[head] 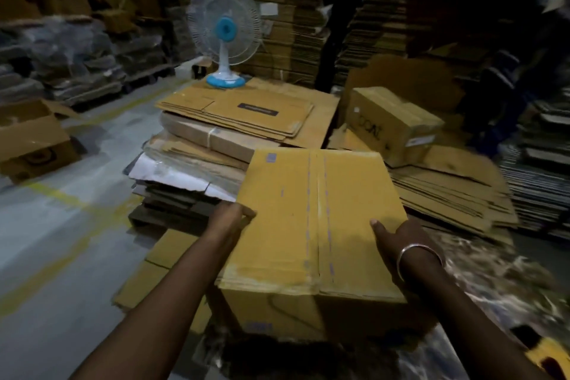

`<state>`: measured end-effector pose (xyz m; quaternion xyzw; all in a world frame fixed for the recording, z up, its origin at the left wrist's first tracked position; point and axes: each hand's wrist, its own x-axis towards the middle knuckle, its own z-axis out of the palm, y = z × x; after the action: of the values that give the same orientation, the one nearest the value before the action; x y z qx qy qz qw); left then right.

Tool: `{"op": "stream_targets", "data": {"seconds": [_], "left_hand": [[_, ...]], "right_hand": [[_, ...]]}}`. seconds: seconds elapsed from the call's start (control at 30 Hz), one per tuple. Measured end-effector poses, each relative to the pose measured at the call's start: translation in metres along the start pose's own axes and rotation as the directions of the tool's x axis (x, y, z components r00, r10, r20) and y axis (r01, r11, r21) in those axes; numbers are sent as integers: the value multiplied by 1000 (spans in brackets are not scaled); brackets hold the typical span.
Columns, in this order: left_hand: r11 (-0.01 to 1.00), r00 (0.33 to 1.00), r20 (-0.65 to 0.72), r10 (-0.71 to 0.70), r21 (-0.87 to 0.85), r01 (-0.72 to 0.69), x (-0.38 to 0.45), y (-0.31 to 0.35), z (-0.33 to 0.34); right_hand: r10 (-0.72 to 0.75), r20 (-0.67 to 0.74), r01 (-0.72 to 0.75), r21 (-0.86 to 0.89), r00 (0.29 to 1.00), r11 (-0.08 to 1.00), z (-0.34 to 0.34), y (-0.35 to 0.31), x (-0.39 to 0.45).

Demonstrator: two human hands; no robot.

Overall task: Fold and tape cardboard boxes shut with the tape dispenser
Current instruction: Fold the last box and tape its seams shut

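Observation:
A yellow-brown cardboard box (314,219) stands in front of me with its top flaps folded shut and clear tape along the middle seam. My left hand (229,219) holds the box's left side, thumb on the top edge, fingers hidden down the side. My right hand (398,236), a metal bangle on its wrist, holds the right side, thumb lying on the top, fingers hidden behind the edge. No tape dispenser is in view.
Stacks of flattened cardboard (234,120) lie behind the box, with a blue and white table fan (226,34) on top. A closed box (391,123) sits back right, an open one (30,139) at the left. Grey floor with yellow lines (61,210) runs along the left.

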<state>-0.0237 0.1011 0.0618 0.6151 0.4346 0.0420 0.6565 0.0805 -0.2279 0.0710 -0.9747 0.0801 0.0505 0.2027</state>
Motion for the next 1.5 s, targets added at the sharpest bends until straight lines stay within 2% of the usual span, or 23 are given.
{"op": "stream_targets", "data": {"seconds": [0.13, 0.3, 0.47, 0.7, 0.9, 1.0, 1.1, 1.17, 1.23, 1.3, 1.37, 1.4, 1.43, 1.5], "left_hand": [[985, 995, 27, 100, 136, -103, -29, -13, 49], [964, 986, 87, 139, 216, -155, -34, -31, 95], [950, 977, 141, 161, 247, -193, -30, -52, 125], [898, 980, 146, 138, 399, -186, -19, -86, 144], [832, 958, 160, 237, 476, -285, -12, -114, 147], [680, 909, 206, 362, 608, -409, -16, -118, 155], [361, 794, 341, 503, 752, -552, -25, -125, 168], [208, 707, 472, 526, 735, -646, -30, -126, 186], [148, 666, 553, 502, 703, -695, -30, -122, 197], [115, 664, 595, 452, 699, -705, -35, -122, 216], [85, 657, 622, 426, 695, -714, -42, -125, 234], [80, 648, 637, 417, 685, -724, -47, -126, 243], [68, 640, 653, 404, 677, -733, -51, -128, 251], [27, 646, 667, 370, 688, -725, -57, -130, 267]], "right_hand": [[105, -16, -105, 15, 994, 994, -2, 68, 3], [182, -83, -181, 21, 980, 983, 2, 121, 1], [208, -79, -206, 34, 975, 978, 4, 153, -6], [284, -20, -282, 53, 959, 958, 31, 181, -13], [332, 9, -331, 120, 943, 936, 52, 196, -12], [330, 13, -329, 135, 944, 935, 51, 194, -8], [322, 15, -320, 147, 947, 936, 54, 198, -7], [329, 61, -335, 217, 942, 917, 53, 206, 0], [310, 130, -336, 336, 942, 880, 48, 204, 9], [303, 193, -359, 450, 933, 817, 41, 216, 18], [321, 201, -375, 612, 925, 697, 43, 236, 25], [358, 166, -377, 637, 919, 672, 46, 247, 27], [401, 119, -382, 627, 908, 679, 51, 260, 29], [454, -7, -395, 480, 891, 783, 56, 288, 32]]}}
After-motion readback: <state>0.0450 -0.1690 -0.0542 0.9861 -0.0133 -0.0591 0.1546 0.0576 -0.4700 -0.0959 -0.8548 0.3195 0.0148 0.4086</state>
